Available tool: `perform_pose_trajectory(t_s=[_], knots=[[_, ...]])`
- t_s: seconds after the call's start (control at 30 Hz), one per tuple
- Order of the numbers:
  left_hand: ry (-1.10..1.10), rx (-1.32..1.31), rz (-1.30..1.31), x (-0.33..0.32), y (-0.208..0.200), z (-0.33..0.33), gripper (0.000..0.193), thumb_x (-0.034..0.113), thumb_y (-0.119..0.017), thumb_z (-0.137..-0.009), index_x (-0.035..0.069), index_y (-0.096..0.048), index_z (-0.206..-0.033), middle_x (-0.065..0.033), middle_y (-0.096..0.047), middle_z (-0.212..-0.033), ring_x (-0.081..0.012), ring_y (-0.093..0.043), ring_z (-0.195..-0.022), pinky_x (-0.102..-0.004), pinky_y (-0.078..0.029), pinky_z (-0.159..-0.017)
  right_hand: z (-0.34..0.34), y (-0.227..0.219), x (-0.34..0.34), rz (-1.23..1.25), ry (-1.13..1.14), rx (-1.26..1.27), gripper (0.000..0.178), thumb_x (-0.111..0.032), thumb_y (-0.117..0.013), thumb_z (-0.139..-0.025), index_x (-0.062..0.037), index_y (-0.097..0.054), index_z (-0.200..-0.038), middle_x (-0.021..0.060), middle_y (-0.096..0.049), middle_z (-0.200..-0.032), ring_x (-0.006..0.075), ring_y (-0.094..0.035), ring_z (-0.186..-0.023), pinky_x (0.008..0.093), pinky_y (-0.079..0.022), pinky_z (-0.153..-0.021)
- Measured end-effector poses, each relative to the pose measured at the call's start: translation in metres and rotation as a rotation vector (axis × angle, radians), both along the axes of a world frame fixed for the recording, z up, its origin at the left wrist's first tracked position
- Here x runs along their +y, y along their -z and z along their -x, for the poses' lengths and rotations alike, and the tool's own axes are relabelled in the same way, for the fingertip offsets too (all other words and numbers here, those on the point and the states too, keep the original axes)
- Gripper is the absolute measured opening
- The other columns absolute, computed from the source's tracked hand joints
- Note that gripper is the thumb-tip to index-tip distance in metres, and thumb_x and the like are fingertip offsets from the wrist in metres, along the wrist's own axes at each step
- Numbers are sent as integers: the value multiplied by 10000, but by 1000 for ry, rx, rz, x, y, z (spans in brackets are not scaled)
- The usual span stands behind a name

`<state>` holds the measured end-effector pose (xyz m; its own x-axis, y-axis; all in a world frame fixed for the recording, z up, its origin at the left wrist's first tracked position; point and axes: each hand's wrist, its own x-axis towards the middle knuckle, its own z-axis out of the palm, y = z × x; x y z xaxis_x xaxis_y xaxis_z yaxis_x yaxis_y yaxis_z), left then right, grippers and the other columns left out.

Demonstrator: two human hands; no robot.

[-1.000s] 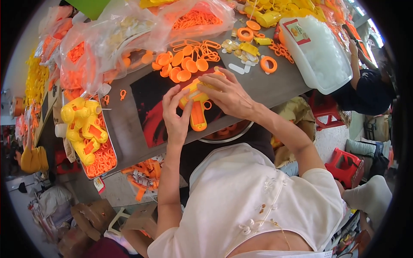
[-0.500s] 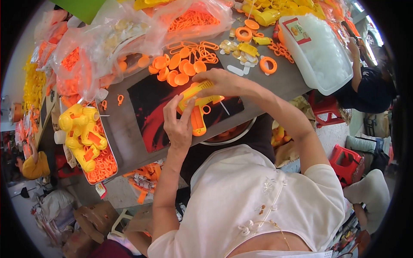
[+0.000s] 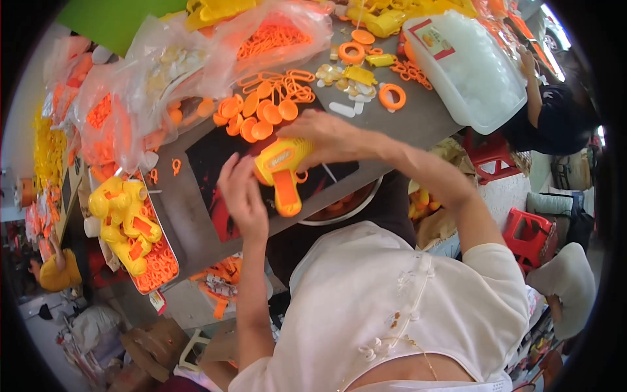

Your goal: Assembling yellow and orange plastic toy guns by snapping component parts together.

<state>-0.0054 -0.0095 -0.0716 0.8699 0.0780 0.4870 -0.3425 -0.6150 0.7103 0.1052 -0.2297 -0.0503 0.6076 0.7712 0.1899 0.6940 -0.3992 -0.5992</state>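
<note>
My right hand (image 3: 326, 138) is closed around the barrel end of a yellow toy gun (image 3: 282, 157) with an orange panel in its grip. The gun is tilted over a black-and-red mat (image 3: 219, 206), its handle toward me. At the gun's left end, my left hand (image 3: 243, 196) has its fingers stretched out, close beside the yellow body. Whether the fingertips touch it, I cannot tell. Just beyond the hands lies a pile of orange spoon-shaped pieces (image 3: 271, 112), with orange loop-shaped pieces (image 3: 297, 77) behind.
On the left, a tray of small orange rings (image 3: 157, 268) bears several yellow toy guns (image 3: 121, 209). Clear plastic bags (image 3: 104, 117) of parts line the far left. A white translucent bin (image 3: 467, 72) stands at the far right. Below the table's near edge sits a metal basin (image 3: 346, 212).
My left hand has come away from the gun's face, moving left with its fingers opening. The gun has turned in my right hand, showing another side. The view has shifted slightly.
</note>
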Motion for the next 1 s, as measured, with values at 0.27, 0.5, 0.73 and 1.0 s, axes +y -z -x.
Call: perform_pose_trajectory(t_s=[0.27, 0.5, 0.73, 1.0], knots=[[150, 169, 586, -6, -9, 11, 672, 112, -633, -905, 33, -276, -1469, -112, -417, -1402, -220, -412, -1304, -383, -368, -1068, 31, -4, 22, -390, -82, 229, 522, -344, -638, -903, -82, -519, -1339, 154, -452, -1309, 292, -407, -1277, 382, -347, -1058], [97, 262, -181, 4, -50, -8, 675, 171, -781, -743, 134, -511, -1360, -100, -552, -1181, -265, -579, -1055, -395, -461, -881, -56, 22, -18, -22, 480, -334, 133, -210, -679, -796, -108, -670, -880, 65, -627, -913, 248, -584, -936, 403, -415, -826], [52, 273, -569, -10, -36, -17, 644, 361, -726, -797, 126, -504, -1354, -79, -512, -1216, -258, -533, -1090, -404, -414, -900, -65, 40, -6, 114, 409, -544, 53, -157, -606, -808, -127, -630, -845, 56, -593, -909, 232, -579, -955, 392, -389, -845], [82, 301, -530, -7, -30, -19, 641, 380, -711, -809, 110, -499, -1351, -98, -510, -1227, -273, -537, -1092, -423, -415, -904, -81, 18, -21, -88, 375, -47, 117, -158, -621, -824, -56, -628, -880, 87, -669, -914, 295, -639, -876, 397, -472, -795]])
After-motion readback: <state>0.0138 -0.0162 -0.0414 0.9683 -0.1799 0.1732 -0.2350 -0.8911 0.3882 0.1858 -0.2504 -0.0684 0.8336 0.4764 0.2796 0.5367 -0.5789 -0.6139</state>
